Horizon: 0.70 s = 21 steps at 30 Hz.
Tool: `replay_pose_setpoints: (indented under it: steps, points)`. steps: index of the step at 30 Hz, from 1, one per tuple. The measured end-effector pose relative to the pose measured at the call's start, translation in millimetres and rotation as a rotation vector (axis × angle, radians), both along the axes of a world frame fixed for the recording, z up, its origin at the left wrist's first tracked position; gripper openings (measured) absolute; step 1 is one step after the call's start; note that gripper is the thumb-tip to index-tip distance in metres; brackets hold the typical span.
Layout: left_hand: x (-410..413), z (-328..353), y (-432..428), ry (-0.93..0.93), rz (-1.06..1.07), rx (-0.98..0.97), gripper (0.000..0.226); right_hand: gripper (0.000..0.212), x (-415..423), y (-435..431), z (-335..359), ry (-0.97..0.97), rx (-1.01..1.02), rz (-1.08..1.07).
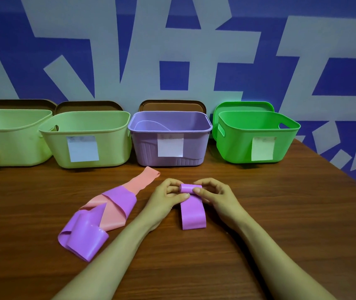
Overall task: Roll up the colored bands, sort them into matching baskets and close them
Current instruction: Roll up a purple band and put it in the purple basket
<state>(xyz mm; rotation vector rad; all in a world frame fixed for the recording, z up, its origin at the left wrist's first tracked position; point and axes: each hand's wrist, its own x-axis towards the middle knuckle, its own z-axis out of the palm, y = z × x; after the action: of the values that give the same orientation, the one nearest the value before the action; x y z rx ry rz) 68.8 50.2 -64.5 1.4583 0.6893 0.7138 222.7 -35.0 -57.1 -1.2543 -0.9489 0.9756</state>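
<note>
My fingers (179, 198) curl round the rolled end of the purple band (193, 215), left hand (164, 199) and right hand (216, 194) each pinching a side; its loose tail lies nearer me, purple basket (144, 148) farther.

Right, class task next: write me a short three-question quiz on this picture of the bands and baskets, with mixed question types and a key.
1. True or false: the purple basket has its lid on.
2. Which colour is the band that the left hand and right hand grip? A pink, B purple, C green.
3. How many baskets stand in the row?

Key:
1. False, it stands open.
2. B.
3. Four: the far-left pale green basket, the second pale green basket, the purple basket and the bright green basket.
</note>
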Motion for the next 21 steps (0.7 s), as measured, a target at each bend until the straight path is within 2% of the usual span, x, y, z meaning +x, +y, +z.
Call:
replay_pose_setpoints:
  steps: [6,9,14,19,21]
  points:
    - [-0.6,1.4,-0.9,0.01,-0.005,0.005,0.032,0.021,-0.7,-1.3,-0.1,0.018,0.032,-0.003]
    - [-1.6,4.1,-0.9,0.013,-0.014,-0.004,0.033,0.023,0.1,-0.2,-2.8,-0.049,0.049,-0.019]
    - [0.8,1.6,-2.1,0.006,0.065,0.021,0.022,0.026,-0.1,0.1,-1.4,-0.084,0.03,0.002]
    - [0.2,0.9,-1.9,-0.052,0.053,-0.009,0.027,0.035,-1.0,1.2,0.7,-0.052,-0.012,-0.013]
    - [-0.4,2.1,-2.0,-0.076,0.038,-0.011,0.03,0.032,-1.2,3.2,1.0,-0.04,-0.049,-0.029]
